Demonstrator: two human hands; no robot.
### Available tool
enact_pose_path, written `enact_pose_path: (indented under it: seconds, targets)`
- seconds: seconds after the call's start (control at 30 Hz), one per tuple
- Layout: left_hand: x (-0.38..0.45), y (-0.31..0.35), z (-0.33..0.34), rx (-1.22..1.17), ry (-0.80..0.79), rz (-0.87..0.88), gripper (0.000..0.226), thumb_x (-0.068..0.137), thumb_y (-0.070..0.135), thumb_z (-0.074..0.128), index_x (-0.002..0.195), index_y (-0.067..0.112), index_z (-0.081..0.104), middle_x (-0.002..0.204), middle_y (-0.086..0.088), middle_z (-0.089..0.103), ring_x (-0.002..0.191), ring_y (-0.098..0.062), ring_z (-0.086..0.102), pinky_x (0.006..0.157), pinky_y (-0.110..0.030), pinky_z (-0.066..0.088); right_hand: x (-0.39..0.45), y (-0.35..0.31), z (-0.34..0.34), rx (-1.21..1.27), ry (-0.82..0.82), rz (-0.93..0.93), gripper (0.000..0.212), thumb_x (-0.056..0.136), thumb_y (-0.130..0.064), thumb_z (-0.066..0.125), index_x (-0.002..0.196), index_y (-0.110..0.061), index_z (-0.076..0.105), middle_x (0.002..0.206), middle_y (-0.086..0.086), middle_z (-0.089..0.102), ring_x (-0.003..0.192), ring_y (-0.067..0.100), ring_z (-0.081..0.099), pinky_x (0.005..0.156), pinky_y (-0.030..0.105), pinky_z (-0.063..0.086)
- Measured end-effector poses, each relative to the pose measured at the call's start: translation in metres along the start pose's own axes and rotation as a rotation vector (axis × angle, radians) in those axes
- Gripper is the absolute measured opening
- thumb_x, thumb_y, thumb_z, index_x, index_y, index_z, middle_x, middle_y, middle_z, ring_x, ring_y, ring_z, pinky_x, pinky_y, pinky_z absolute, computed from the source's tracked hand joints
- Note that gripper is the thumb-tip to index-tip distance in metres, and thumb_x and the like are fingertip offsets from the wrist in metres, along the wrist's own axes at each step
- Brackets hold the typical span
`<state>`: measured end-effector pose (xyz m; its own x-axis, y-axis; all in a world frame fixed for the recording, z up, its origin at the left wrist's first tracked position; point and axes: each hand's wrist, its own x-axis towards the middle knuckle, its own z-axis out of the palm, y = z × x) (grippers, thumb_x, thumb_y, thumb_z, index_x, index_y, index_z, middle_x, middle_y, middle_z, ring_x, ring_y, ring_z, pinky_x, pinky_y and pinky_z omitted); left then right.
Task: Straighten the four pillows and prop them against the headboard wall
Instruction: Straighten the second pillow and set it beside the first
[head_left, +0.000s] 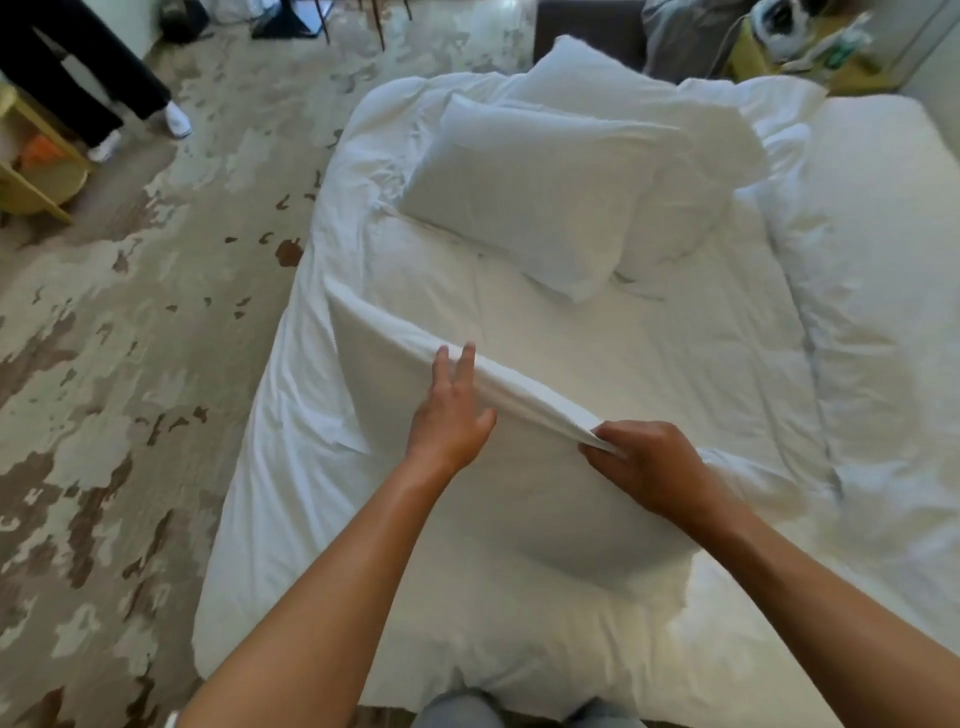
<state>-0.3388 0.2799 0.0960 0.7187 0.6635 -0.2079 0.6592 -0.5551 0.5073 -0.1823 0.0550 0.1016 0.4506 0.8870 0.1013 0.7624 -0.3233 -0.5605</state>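
A white pillow (498, 499) stands on its edge on the bed right in front of me. My right hand (644, 462) pinches the flap of its case at the top right corner. My left hand (452, 415) lies flat against the pillow's top edge, fingers spread. Farther up the bed a second white pillow (524, 197) lies tilted on top of a third pillow (691, 171). Another pillow (597, 670) lies flat under the one I hold, at the near end of the bed.
The bed (649, 353) is covered with a rumpled white sheet, and a bunched white duvet (883, 291) runs along its right side. A person's legs (98, 78) stand on the patterned carpet at far left, beside a yellow stand (36, 176). A cluttered yellow nightstand (810, 47) is at top right.
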Motion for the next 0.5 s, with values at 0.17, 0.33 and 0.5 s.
enact_pose_path:
  seconds: [0.17,0.33,0.5]
  targets:
    - [0.004,0.064,0.042,0.182,-0.237,0.197,0.041,0.095,0.021,0.055,0.137,0.02,0.058,0.138,-0.009,0.056,0.119,-0.032,0.06,0.096,-0.043,0.051,-0.082,0.065,-0.06,-0.04,0.176,0.19,0.039,0.088,-0.053,0.072,0.068,-0.02,0.067,0.054,-0.006,0.059,0.05,0.018,0.058,0.053,0.036,0.048]
    - [-0.017,0.115,0.105,0.222,-0.327,0.286,0.02,0.101,0.022,0.05,0.105,0.013,0.068,0.104,-0.005,0.063,0.096,-0.029,0.062,0.084,-0.042,0.052,-0.152,0.132,-0.078,-0.143,0.153,0.443,0.031,0.083,-0.055,0.076,0.074,-0.026,0.07,0.064,-0.007,0.067,0.062,0.019,0.065,0.058,0.033,0.047]
    - [-0.02,0.13,0.121,0.257,-0.256,0.217,0.018,0.101,0.025,0.05,0.103,0.015,0.065,0.101,-0.003,0.059,0.09,-0.028,0.061,0.081,-0.042,0.053,-0.153,0.15,-0.064,-0.124,0.116,0.425,0.015,0.088,-0.041,0.076,0.091,-0.028,0.07,0.087,-0.01,0.067,0.079,0.017,0.066,0.063,0.031,0.047]
